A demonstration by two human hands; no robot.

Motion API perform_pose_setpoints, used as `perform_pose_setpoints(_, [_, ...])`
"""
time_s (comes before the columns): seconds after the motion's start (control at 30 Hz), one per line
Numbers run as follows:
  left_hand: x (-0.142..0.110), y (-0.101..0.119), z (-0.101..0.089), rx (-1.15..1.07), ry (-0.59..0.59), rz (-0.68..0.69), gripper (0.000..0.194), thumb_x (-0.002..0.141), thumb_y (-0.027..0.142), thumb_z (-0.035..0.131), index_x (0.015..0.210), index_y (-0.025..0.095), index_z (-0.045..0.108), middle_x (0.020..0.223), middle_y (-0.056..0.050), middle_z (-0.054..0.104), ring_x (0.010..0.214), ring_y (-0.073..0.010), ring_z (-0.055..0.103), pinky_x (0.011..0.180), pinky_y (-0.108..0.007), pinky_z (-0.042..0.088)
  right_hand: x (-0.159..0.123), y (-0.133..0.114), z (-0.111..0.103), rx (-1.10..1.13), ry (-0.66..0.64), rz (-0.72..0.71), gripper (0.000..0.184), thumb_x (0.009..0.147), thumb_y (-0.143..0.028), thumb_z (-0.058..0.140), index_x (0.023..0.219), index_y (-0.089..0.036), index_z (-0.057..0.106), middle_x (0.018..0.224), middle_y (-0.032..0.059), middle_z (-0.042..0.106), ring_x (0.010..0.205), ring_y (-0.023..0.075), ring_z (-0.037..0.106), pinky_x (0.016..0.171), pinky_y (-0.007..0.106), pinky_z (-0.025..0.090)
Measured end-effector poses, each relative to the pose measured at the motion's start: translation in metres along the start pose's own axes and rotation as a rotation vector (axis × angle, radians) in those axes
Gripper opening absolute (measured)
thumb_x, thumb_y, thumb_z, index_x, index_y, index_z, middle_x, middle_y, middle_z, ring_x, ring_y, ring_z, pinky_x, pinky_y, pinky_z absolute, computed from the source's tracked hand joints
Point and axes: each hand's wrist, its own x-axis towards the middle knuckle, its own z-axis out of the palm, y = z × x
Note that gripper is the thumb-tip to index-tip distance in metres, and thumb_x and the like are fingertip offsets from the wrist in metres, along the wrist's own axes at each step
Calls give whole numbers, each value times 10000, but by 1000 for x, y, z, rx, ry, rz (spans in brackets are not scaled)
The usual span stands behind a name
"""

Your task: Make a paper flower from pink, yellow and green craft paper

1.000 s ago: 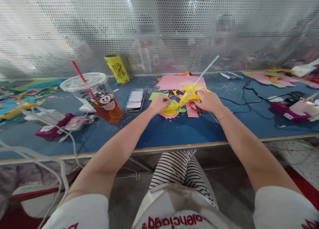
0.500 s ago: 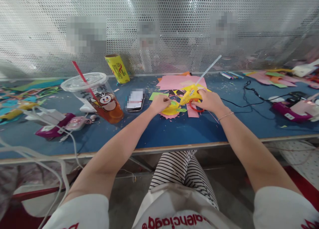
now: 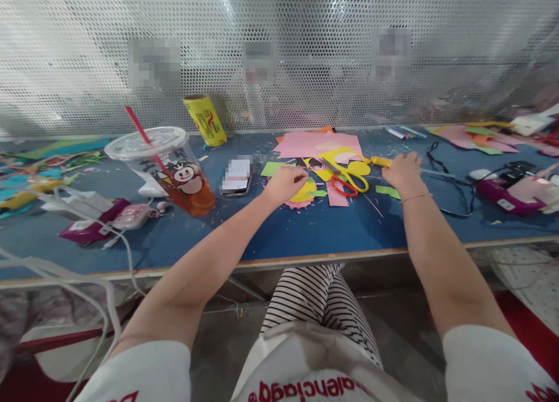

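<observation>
My left hand (image 3: 287, 183) is over the left side of a layered paper piece with a yellow top (image 3: 308, 187) and a scalloped pink edge (image 3: 300, 204). Its fingers are pinched together; whatever may be between them is too small to make out. Further right, my right hand (image 3: 405, 172) is closed over a yellow hot glue gun (image 3: 381, 162), which lies low over the table with its nozzle to the left. A clear glue stick (image 3: 439, 173) sticks out behind it. Scissors with red and yellow handles (image 3: 345, 185) lie between my hands, next to green paper scraps (image 3: 388, 191).
Pink paper sheets (image 3: 317, 144) lie at the back. On the left stand a lidded drink cup (image 3: 192, 186) with a red straw, a phone (image 3: 236, 175) and a yellow roll (image 3: 206, 121). Purple power strips (image 3: 502, 197) sit at both sides, with a black cord (image 3: 463, 183) on the right.
My right hand has carried the glue gun rightward from the paper piece, uncovering the scissors and a green scrap. The glue stick now points right rather than up. My left hand has shifted slightly right.
</observation>
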Motion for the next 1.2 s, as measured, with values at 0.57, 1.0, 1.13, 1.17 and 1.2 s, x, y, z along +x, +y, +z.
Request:
perform_pose_setpoints(0.57, [-3, 21, -1, -2, -42, 58, 111, 784, 178, 503, 769, 159, 611, 744, -33, 645, 713, -126, 584, 686, -256, 439, -58, -132, 22, 599, -213, -635, 131, 756, -188, 548, 853, -208, 634, 771, 26, 621, 698, 154, 547, 690, 311, 450])
perform_pose_setpoints(1.0, [-6, -9, -24, 287, -539, 131, 675, 612, 601, 628, 1163, 217, 568, 1203, -131, 535, 1094, -296, 486, 925, -385, 350, -50, -125, 27, 1109, -459, -131, 142, 672, -288, 633, 751, -191, 567, 676, 3, 617, 608, 133, 601, 634, 310, 509])
perform_pose_setpoints(1.13, [-6, -6, -25, 278, -538, 194, 484, 719, 564, 538, 1015, 193, 636, 999, -102, 619, 954, -232, 550, 809, -304, 381, -50, -126, 26, 1147, -469, -110, 210, 658, -267, 644, 837, -184, 575, 710, -3, 612, 600, 120, 602, 620, 299, 516])
perform_pose_setpoints(1.17, [-6, -5, -26, 253, -525, 199, 452, 738, 559, 516, 968, 193, 650, 947, -92, 630, 912, -217, 560, 781, -292, 382, -50, -126, 26, 1144, -469, -113, 221, 659, -266, 643, 853, -183, 575, 705, -7, 607, 597, 117, 601, 618, 297, 516])
perform_pose_setpoints(1.2, [-7, -3, -26, 225, -510, 196, 435, 748, 559, 503, 925, 195, 661, 904, -83, 637, 873, -204, 567, 755, -284, 380, -50, -126, 26, 1138, -471, -120, 226, 663, -266, 640, 862, -182, 575, 699, -9, 604, 597, 116, 601, 618, 294, 516])
